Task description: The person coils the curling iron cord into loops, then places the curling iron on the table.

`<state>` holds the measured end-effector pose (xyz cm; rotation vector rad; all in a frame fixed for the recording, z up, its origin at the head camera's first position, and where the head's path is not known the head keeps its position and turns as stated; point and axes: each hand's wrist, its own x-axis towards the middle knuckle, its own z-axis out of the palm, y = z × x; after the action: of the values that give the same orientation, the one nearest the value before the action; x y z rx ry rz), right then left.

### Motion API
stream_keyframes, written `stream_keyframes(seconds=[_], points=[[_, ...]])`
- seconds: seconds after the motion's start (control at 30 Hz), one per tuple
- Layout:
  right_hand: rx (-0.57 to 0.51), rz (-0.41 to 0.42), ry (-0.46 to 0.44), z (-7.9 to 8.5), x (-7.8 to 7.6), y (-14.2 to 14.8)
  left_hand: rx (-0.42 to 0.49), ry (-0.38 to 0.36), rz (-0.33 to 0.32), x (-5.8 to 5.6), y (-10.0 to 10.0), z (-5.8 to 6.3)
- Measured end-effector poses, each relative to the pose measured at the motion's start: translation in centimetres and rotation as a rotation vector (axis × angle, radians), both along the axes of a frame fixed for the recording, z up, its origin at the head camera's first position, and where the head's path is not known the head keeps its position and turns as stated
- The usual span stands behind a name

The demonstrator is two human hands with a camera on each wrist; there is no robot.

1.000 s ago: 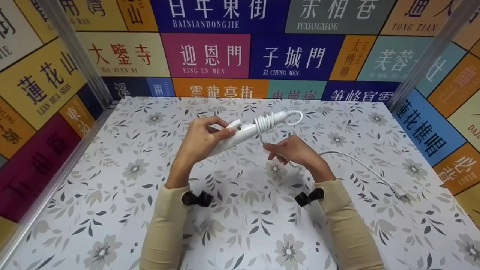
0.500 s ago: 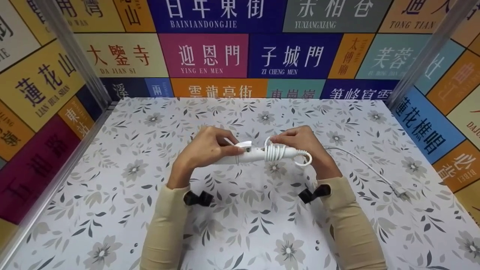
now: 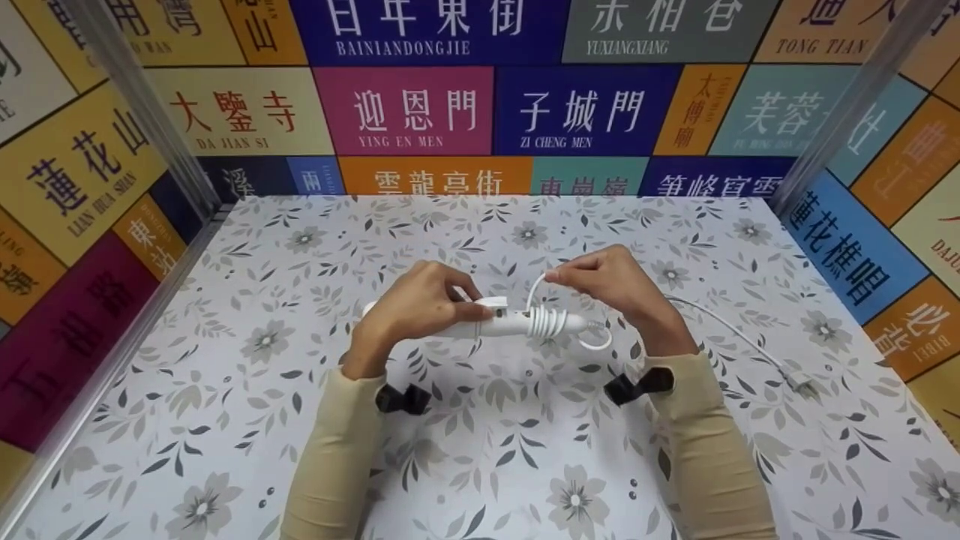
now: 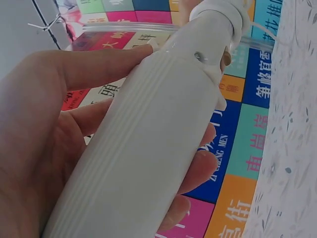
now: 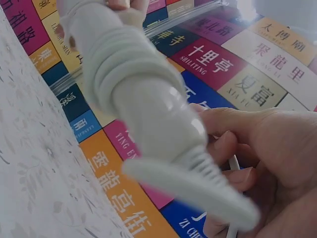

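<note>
A white wand-shaped hair iron (image 3: 514,324) is held level above the table, its cord wound in several coils (image 3: 551,322) near the right end. My left hand (image 3: 416,307) grips its wider body, the thumb beside a small raised white tab (image 3: 493,302). In the left wrist view the ribbed body (image 4: 133,134) lies across the palm with fingers curled behind it. Between thumb and fingertips my right hand (image 3: 611,281) pinches the cord (image 3: 535,289) just above the coils. A cord loop (image 5: 193,191) curves from the iron's end in the right wrist view.
The free cord (image 3: 731,337) trails from behind the right hand across the table to a plug (image 3: 802,385) on the right. Flower-patterned covering lies over the table (image 3: 465,465). Panels of coloured signs (image 3: 405,112) stand at the back and sides.
The iron has come down from a tilted to a level position. My right hand has carried the cord from below the iron, round its far side, to above it.
</note>
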<state>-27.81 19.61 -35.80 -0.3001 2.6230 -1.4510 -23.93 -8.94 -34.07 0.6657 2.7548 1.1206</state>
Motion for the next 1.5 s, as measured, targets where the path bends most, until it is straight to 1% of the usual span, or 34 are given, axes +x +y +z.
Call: stream_keyframes(seconds=[0.17,0.37,0.5,0.67,0.9,1.03,1.2,1.33,1.5], points=[[-0.021,0.024,0.048,0.9,0.9,-0.2,0.005,-0.005,0.023,-0.1,0.0,-0.1],[-0.070,0.061,0.106,1.8,2.1,-0.9,0.009,-0.011,0.050,-0.2,0.0,-0.1],[-0.100,0.063,0.113,2.2,2.8,-1.4,0.011,-0.012,0.070,-0.1,0.1,0.1],[-0.093,0.063,0.112,2.7,3.5,-1.9,0.006,0.009,0.122,-0.1,0.2,0.3],[-0.088,0.097,0.131,3.1,4.1,-2.4,0.061,0.052,0.198,0.0,0.1,0.5],[-0.089,0.136,0.142,3.0,4.2,-2.5,0.081,0.070,0.230,0.1,0.1,0.7],[-0.103,0.200,0.138,2.8,4.2,-2.8,0.123,0.081,0.289,0.3,0.2,0.8],[-0.119,0.273,0.108,2.7,4.2,-3.0,0.155,0.100,0.328,0.3,0.2,0.9],[-0.086,0.343,0.079,2.4,4.0,-3.2,0.182,0.099,0.348,0.3,0.0,1.1]])
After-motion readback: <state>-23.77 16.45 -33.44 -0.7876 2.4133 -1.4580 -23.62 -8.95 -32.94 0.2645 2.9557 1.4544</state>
